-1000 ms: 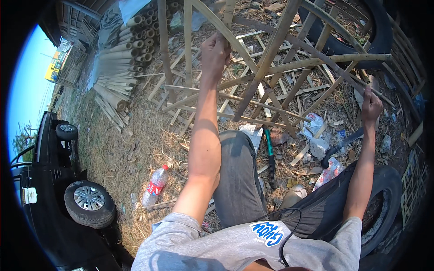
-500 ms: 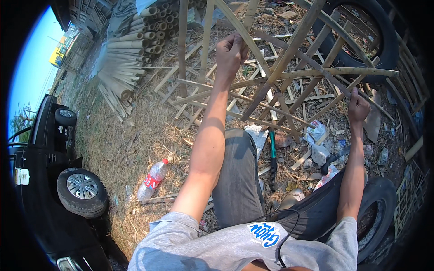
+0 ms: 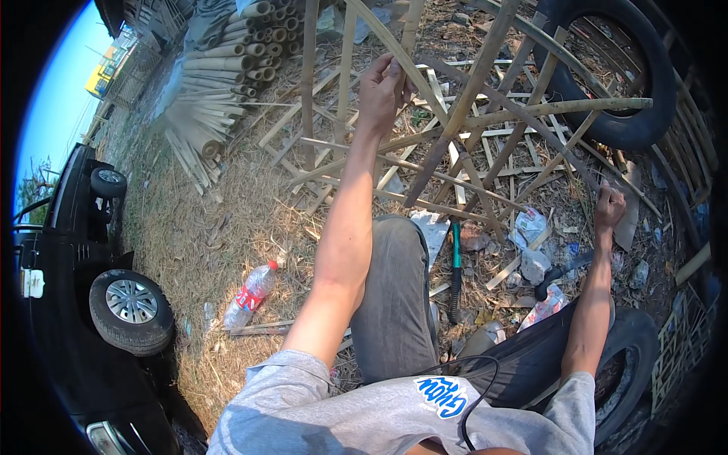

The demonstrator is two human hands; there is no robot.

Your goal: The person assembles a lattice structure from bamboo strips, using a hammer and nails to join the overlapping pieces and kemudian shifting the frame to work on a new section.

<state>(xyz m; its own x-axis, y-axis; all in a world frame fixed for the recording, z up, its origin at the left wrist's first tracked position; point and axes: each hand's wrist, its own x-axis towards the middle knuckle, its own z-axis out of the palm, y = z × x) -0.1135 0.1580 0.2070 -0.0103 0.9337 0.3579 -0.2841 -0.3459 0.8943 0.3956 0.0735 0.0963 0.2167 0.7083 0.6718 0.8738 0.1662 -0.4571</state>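
Observation:
A woven lattice of split bamboo strips (image 3: 466,117) stands in front of me, its strips crossing at slants. My left hand (image 3: 381,95) is closed at its left part, fingers bent round a bamboo strip; the exact grip is partly hidden behind the fingers. Off to the right, my right hand (image 3: 609,207) is closed on the lower end of a dark bamboo strip (image 3: 523,114). That strip slants from near my left hand down across the lattice. On the ground below lies a tool with a green and black handle (image 3: 456,265), beside my knee.
Bamboo poles (image 3: 220,72) are stacked at the far left. A bottle with a red cap (image 3: 252,294) lies on dry grass. Black tyres lie at the upper right (image 3: 658,114) and lower right (image 3: 641,341). A dark vehicle (image 3: 64,303) stands at left. Rubble (image 3: 535,265) and litter lie near my legs.
My right hand has come down toward me with the dark strip's end, which now slants more steeply. The left hand stays at nearly the same spot, its fingers slightly shifted.

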